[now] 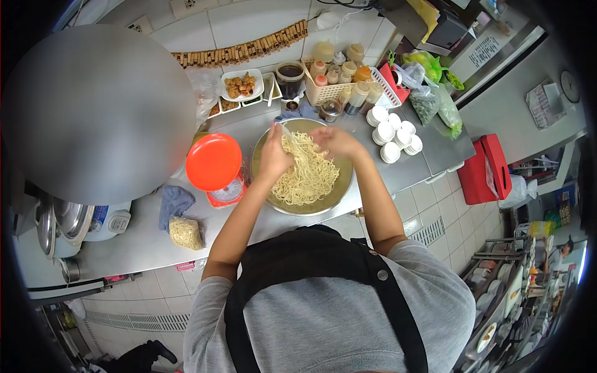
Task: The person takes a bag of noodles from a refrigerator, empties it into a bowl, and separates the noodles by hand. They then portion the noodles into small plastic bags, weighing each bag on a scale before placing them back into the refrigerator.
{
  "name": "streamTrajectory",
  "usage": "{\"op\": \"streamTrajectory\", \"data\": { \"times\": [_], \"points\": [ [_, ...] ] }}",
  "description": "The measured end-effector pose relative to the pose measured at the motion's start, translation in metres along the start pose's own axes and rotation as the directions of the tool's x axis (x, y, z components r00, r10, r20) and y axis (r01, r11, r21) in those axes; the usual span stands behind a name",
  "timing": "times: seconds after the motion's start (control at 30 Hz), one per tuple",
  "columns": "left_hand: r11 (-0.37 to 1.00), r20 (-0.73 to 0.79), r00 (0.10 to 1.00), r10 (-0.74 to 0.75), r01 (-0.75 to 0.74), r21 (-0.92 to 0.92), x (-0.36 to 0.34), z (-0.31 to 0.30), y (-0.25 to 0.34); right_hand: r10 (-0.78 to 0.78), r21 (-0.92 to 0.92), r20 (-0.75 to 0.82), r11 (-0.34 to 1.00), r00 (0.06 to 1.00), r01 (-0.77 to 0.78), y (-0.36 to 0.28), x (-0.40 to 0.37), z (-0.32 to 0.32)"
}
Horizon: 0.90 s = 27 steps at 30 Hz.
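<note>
A wide metal bowl on the steel counter holds a heap of pale yellow noodles. My left hand is inside the bowl's left side, its fingers against the raised strands and gripping some of them. A whitish, partly see-through patch shows by its fingertips; I cannot make out what it is. At the upper right of the heap is my right hand, blurred by motion, with fingers apart and touching or close to the noodles. A bag of noodles lies at the counter's front left, beside a blue-grey cloth.
Left of the bowl stands an orange-red kitchen scale. Behind are a dark sauce tub, a basket of squeeze bottles and a plate of fried pieces. White lidded cups are stacked to the right. Rice cookers stand far left.
</note>
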<state>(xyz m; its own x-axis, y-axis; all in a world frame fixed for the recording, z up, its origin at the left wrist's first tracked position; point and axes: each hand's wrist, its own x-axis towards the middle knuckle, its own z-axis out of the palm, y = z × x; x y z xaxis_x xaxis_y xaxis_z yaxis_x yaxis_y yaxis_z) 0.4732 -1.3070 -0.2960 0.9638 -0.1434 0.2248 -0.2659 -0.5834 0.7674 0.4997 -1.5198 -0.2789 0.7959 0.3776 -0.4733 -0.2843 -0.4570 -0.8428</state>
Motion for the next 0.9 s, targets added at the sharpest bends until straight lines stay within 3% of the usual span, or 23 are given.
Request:
{"op": "streamTrajectory", "data": {
  "times": [0.03,0.1,0.17,0.2,0.23,0.27,0.37,0.47,0.57,0.63,0.7,0.77,0.83,0.9],
  "points": [
    [0.999,0.009,1.0,-0.027,0.027,-0.018,0.003,-0.004,-0.001,0.002,0.003,-0.008,1.0,1.0,-0.002,0.008,0.001,0.004],
    [1.0,-0.02,1.0,0.015,-0.016,-0.017,0.009,0.0,-0.015,0.315,-0.342,-0.217,0.862,0.924,-0.374,0.017,-0.005,0.033],
    [1.0,0.024,0.999,0.028,-0.028,-0.011,0.016,0.0,-0.016,0.12,-0.696,-0.246,0.668,0.962,-0.262,0.071,0.022,0.062],
    [0.999,0.022,0.999,0.039,-0.039,-0.018,0.018,0.001,-0.02,0.221,-0.625,-0.357,0.666,0.907,-0.408,0.042,-0.001,0.078],
    [0.998,0.024,0.998,0.062,-0.061,-0.029,0.017,0.003,-0.023,-0.024,-0.727,-0.473,0.575,0.88,-0.375,0.069,0.007,0.094],
    [0.998,0.035,0.998,0.048,-0.046,-0.053,0.016,0.001,-0.018,-0.057,-0.611,-0.487,0.736,0.871,-0.293,0.095,0.022,0.092],
    [0.996,-0.004,0.996,0.087,-0.087,-0.015,0.019,0.009,-0.041,-0.206,-0.556,-0.521,0.818,0.829,-0.146,0.094,0.031,0.071],
    [0.999,-0.01,0.999,0.043,-0.043,0.008,0.025,0.013,-0.069,-0.247,-0.474,-0.643,0.872,0.725,-0.124,0.027,-0.016,0.061],
    [0.995,-0.043,0.995,0.095,-0.096,-0.035,0.026,0.013,-0.078,-0.142,-0.408,-0.624,0.898,0.768,-0.166,0.024,-0.023,0.063],
    [0.973,0.155,0.974,-0.164,0.186,-0.135,0.028,0.014,-0.093,-0.103,-0.41,-0.62,0.888,0.777,-0.21,0.045,-0.015,0.085],
    [0.96,0.229,0.947,-0.225,0.256,-0.116,0.03,0.022,-0.114,-0.157,-0.49,-0.743,0.789,0.651,-0.369,0.082,0.004,0.112],
    [0.939,0.294,0.91,-0.293,0.332,-0.089,0.029,0.024,-0.118,-0.177,-0.504,-0.717,0.8,0.674,-0.326,0.086,0.006,0.118],
    [0.981,0.2,0.961,-0.192,0.196,0.001,0.028,0.019,-0.111,-0.198,-0.517,-0.688,0.809,0.699,-0.28,0.088,0.014,0.111],
    [0.979,0.17,0.968,-0.186,0.197,-0.046,0.03,0.013,-0.1,-0.073,-0.45,-0.509,0.872,0.858,-0.193,0.082,0.028,0.083]
  ]
}}
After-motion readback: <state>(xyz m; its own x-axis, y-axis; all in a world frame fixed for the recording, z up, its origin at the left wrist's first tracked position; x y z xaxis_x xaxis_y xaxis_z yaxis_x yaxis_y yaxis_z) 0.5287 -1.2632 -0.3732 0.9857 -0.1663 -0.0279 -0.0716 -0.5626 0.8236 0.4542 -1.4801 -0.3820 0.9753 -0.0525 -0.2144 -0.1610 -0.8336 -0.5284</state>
